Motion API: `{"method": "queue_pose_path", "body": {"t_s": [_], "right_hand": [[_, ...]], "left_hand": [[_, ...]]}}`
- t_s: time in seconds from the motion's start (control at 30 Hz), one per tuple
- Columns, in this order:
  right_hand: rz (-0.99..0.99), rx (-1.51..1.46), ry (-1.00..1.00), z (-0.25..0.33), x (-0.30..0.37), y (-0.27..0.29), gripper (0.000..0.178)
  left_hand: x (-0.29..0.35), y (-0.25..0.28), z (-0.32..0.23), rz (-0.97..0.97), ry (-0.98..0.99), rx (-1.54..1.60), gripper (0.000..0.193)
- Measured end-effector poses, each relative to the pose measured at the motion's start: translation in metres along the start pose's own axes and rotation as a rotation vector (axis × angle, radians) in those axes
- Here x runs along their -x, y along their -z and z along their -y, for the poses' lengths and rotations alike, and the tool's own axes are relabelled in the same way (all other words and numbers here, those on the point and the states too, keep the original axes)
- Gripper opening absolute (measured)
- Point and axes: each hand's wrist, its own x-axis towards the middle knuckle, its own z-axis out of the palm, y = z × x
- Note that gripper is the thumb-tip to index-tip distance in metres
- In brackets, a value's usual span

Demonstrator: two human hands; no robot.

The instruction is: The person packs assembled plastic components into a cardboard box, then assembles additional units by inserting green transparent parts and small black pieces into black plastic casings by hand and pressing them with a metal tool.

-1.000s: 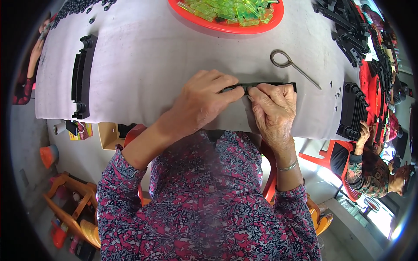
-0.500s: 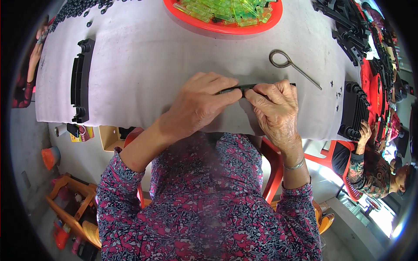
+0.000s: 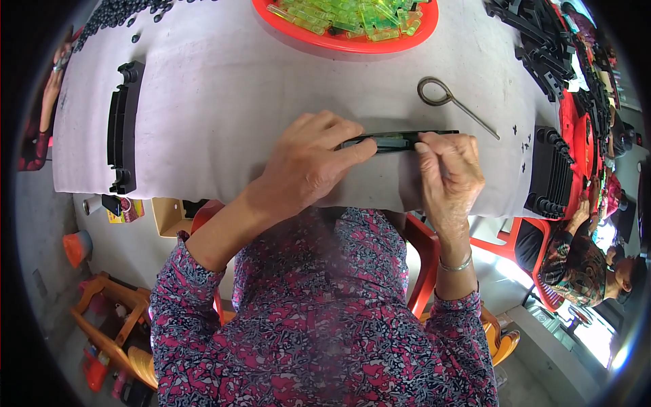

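Note:
Between my hands, just above the near part of the cloth-covered table (image 3: 224, 88), is a long narrow black plastic part (image 3: 397, 142) with a pale clear strip along its middle. My left hand (image 3: 315, 149) is closed on its left end, thumb and fingers pinching it. At its right end the fingers of my right hand (image 3: 453, 166) pinch it, thumb against the near side. Those fingers hide whether anything small is between them. A metal rod with a ring end (image 3: 434, 91) lies beyond my right hand.
A red tray (image 3: 352, 46) of green-yellow clear tubes stands at the far middle. Black balls (image 3: 125, 10) lie far left; a black bracket (image 3: 125, 129) rests at left. Black parts (image 3: 542, 47) pile at far right, near stacked black strips (image 3: 550, 173). A co-worker (image 3: 576, 264) sits at right.
My right hand has slid rightward along the black plastic part, uncovering its middle and the clear strip. The left hand keeps its hold. At right, the co-worker's hand has moved off the stacked strips.

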Motion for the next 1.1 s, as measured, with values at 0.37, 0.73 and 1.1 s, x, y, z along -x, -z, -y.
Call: {"method": "queue_pose_path", "body": {"t_s": [0.37, 0.73, 1.1], "right_hand": [[0.276, 0.019, -0.471, 0.023, -0.016, 0.011, 0.012], [0.095, -0.337, -0.794, 0.04, -0.015, -0.004, 0.01], [0.096, -0.244, -0.79, 0.034, -0.019, -0.006, 0.011]], "left_hand": [[0.001, 0.001, -0.001, -0.001, -0.018, -0.012, 0.034], [0.003, -0.001, 0.002, -0.008, -0.016, 0.032, 0.032], [0.003, 0.002, 0.002, -0.006, 0.029, 0.132, 0.028]]}}
